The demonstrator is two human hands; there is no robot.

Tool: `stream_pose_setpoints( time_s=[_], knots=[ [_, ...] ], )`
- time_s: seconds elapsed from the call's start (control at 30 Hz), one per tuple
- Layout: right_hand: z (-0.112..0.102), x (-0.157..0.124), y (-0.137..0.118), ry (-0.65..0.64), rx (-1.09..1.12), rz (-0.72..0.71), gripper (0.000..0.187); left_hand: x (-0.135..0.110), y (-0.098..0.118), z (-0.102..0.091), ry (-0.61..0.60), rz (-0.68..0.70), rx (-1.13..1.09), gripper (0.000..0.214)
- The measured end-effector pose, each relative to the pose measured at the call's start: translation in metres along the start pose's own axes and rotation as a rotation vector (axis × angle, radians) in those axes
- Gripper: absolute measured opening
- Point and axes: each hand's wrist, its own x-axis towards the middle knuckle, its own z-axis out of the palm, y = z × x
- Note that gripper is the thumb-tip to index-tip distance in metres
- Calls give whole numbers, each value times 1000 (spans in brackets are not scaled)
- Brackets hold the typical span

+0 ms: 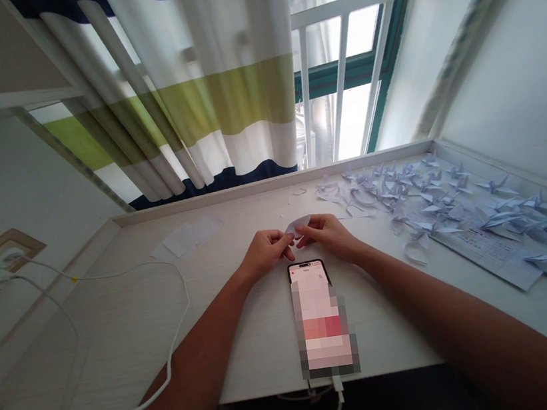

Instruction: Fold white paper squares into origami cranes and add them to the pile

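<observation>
Over the middle of the desk, my left hand (270, 251) and my right hand (326, 234) meet at a small piece of white paper (299, 224). Both hands are closed, with fingertips pinching the paper, which curves up between them. Its lower part is hidden by the fingers. Just below the hands lies a smartphone (315, 320) with a lit, mostly blurred screen and a white cable (338, 385) plugged into its bottom end.
Many folded white paper cranes (439, 203) cover the desk's right side, some on a written sheet (492, 257). Flat paper squares (184, 238) lie at back left. A white cord (184, 291) runs across the left from a wall socket (7, 250). A raised rim (231, 190) edges the back.
</observation>
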Motion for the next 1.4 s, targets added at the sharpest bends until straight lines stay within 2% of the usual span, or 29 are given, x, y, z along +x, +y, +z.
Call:
stream_pose_setpoints(
  time_s=[0.1,0.2,0.4,0.57,0.7,0.8,0.93,1.1,1.23,1.4],
  knots=[
    [2,-1,0,2,-12,-15,35,-2,3,2,-36,31,-9,36],
    [1,-1,0,29,8,-25,25,-4,7,5,-18,65,9,33],
    [1,0,2,65,-144,-24,13,-4,6,11,129,148,172,22],
    [6,-2,2,40,-308,-50,20,-5,9,13,267,218,440,18],
    [6,-2,2,83,-398,-102,14,-8,14,14,202,301,548,20],
    [4,-1,4,103,-406,-149,12,-9,17,14,163,289,549,19],
    [5,0,6,117,-392,-174,11,-10,21,15,222,252,630,15],
    [4,-1,7,167,-246,-162,10,-10,26,21,253,324,751,9],
    [-3,-3,5,214,-124,-143,9,0,32,20,180,324,691,11],
    [-17,2,7,305,-22,-121,9,25,37,15,84,355,650,8]
  ],
)
